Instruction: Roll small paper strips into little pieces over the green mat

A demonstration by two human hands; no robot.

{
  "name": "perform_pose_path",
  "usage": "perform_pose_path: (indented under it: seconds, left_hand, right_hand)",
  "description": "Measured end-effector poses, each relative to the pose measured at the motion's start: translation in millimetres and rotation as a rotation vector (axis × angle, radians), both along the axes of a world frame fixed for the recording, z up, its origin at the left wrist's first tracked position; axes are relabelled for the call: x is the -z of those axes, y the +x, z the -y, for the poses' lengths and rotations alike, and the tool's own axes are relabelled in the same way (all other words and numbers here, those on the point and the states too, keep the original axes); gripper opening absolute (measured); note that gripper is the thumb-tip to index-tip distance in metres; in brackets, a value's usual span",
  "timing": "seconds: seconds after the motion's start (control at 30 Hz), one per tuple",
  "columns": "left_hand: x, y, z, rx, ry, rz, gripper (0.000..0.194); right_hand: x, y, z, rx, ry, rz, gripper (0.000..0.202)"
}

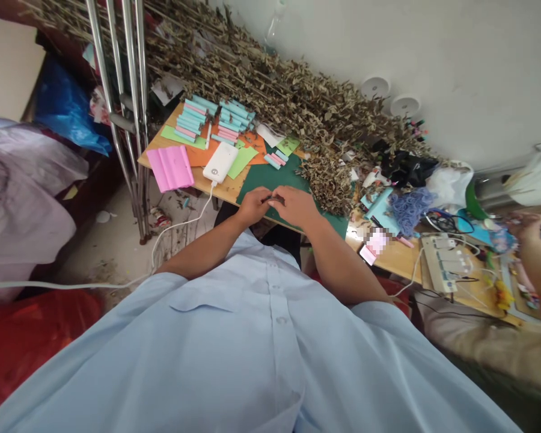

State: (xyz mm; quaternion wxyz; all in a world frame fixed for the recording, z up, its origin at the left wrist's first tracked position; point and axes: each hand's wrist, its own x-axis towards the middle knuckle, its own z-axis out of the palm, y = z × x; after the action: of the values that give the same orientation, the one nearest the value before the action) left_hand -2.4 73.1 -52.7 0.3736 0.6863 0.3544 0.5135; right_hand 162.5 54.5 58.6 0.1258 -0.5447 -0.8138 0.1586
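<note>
At your far left there is a shiny blue plastic sheet [65, 108], crumpled, and next to it stand metal crutches [133, 90], smooth and tubular. Then the wooden table [232, 191] begins, with a pink paper [170, 168] showing straight creases at its edge. Behind this paper lie blue and pink rolls [228, 120], slim like short tubes, in two piles over flat orange and green sheets. A white power bank [220, 162], with rounded corners, has a white cable [190, 221] in its end. Your left hand [253, 204] and your right hand [294, 206] are together at the front edge of a dark green mat [270, 177], which looks flat and matte. The small dark piece [276, 199] is between your two hands, and the fingertips of both are closed on it; it looks thin, but I cannot tell its material. Beyond your right hand, a heap of dried plants [327, 180] is brown, curled and brittle-looking, and long stems of the same kind lie along the wall. Farther right come tangled blue-violet yarn [410, 210], a phone [368, 254] with blurred screen, a pale power strip [442, 263], and another person's bare arm [538, 273].
</note>
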Motion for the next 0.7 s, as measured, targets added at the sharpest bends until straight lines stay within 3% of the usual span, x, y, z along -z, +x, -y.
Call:
perform_pose_path:
  seconds: [0.07,0.2,0.4,0.57,0.7]
  left_hand:
    - [0.0,2,-3,-0.066,-0.106,0.049,0.028]
    - [-3.5,2,-15,-0.153,-0.493,0.33,0.039]
    - [-17.8,-13,-32,-0.063,-0.749,0.585,0.04]
    - [-37.1,-19,-30,-0.046,-0.974,0.84,0.024]
    - [-50.3,-22,-27,-0.049,-1.066,0.954,0.016]
  right_hand:
    - [5.1,6,-1,0.061,0.041,-0.121,0.017]
    - [31.7,23,2,0.225,0.07,-0.28,0.023]
    - [67.7,24,26,0.079,0.001,-0.139,0.03]
    - [78.0,5,31,0.099,0.068,-0.054,0.034]
    - [82.1,-7,21,0.007,0.085,0.057,0.034]
